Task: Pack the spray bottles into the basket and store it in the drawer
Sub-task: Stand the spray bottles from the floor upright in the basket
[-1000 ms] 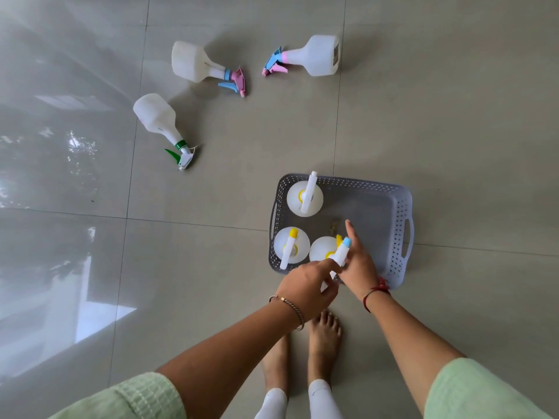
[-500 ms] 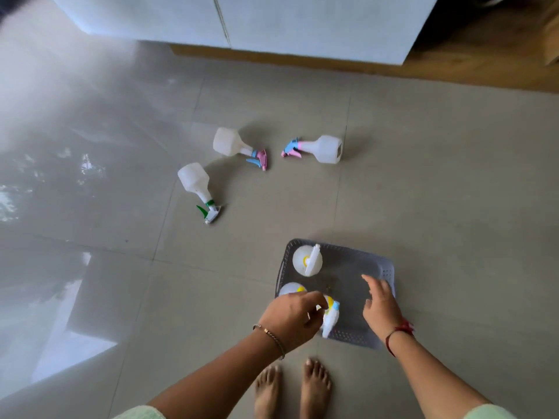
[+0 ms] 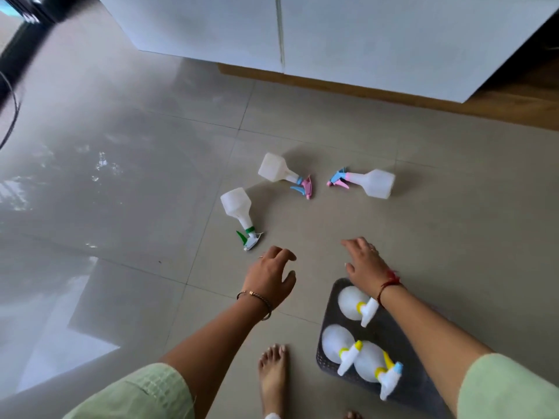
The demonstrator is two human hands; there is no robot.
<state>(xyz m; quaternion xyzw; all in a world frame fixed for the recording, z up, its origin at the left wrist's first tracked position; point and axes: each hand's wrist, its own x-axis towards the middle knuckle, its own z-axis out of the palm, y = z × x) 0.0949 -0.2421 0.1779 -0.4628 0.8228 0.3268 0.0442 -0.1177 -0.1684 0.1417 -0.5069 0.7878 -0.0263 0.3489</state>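
Observation:
A grey perforated basket (image 3: 328, 362) sits on the floor at lower right with three white spray bottles upright in it, one being the blue-tipped bottle (image 3: 373, 368). Three more bottles lie on the tiles ahead: a green-nozzle bottle (image 3: 237, 211), a pink-and-blue-nozzle bottle (image 3: 276, 170) and another pink-and-blue one (image 3: 375, 182). My left hand (image 3: 269, 278) hovers open, just below and right of the green nozzle. My right hand (image 3: 367, 266) is open above the basket's far edge, and its forearm covers the basket's right side.
White cabinet fronts (image 3: 348, 34) with a wooden plinth (image 3: 332, 86) stand at the far side of the glossy tiled floor (image 3: 121, 176). My bare feet (image 3: 273, 376) are just left of the basket. A dark cable (image 3: 12, 116) hangs at far left.
Both hands have let go of the blue-tipped bottle, which now stands in the basket, and have moved forward over the floor towards the lying bottles. The view has tilted up to show the cabinet.

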